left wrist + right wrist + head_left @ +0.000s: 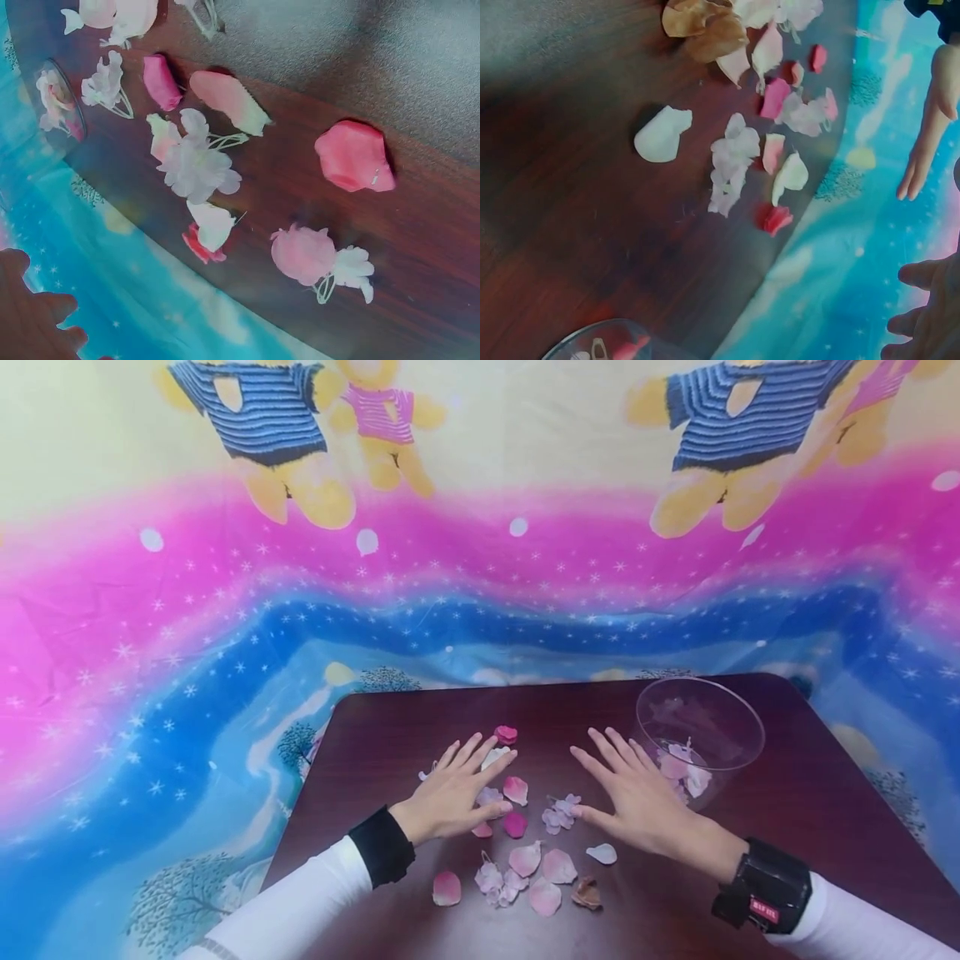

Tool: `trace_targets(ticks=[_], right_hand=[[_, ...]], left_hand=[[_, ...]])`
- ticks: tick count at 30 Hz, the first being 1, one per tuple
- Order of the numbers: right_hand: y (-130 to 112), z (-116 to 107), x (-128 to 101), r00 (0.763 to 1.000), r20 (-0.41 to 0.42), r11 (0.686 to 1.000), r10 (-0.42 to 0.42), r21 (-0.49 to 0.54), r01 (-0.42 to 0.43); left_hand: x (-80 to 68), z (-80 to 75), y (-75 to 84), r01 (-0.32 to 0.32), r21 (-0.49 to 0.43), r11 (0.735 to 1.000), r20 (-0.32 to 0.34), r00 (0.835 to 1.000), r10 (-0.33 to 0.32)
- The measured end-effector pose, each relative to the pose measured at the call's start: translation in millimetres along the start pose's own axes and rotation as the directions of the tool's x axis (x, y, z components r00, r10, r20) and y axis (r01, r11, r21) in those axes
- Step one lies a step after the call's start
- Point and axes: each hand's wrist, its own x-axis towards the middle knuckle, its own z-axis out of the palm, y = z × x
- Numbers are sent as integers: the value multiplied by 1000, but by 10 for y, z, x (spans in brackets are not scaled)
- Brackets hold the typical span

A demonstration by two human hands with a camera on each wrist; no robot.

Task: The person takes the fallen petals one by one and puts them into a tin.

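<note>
My left hand (453,789) hovers palm down with its fingers spread, overlapping several loose petals in the head view. The right hand (637,789) is likewise stretched out, palm down, between the petals and a clear round container (720,769). Neither hand holds anything. By the right thumb lies a lilac blossom cluster (561,812); a white petal (602,854) sits just below. Nearer the front are another blossom cluster (498,885), pale pink petals (545,897) and a curled brown petal (587,893). A deep pink petal (506,734) lies beyond the left fingertips.
Pink and white petals (686,770) are inside the transparent container, at the right of the dark wooden table (405,714). A single pink petal (446,889) lies apart at front left. Behind the table hangs a printed cloth (480,543) with bears and snowflakes.
</note>
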Motion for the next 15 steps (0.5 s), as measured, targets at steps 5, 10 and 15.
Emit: trace_targets(ticks=[5, 10, 15], right_hand=[[-3, 54, -14, 1000, 17, 1000, 11, -6, -11], [10, 138, -20, 999, 30, 1000, 26, -14, -26], [51, 251, -26, 999, 23, 999, 44, 0, -44]], left_hand=[[1, 28, 15, 2, -1, 1000, -2, 1000, -2], [1, 67, 37, -2, 11, 1000, 12, 1000, 2], [-7, 87, 56, -5, 6, 1000, 15, 1000, 5]])
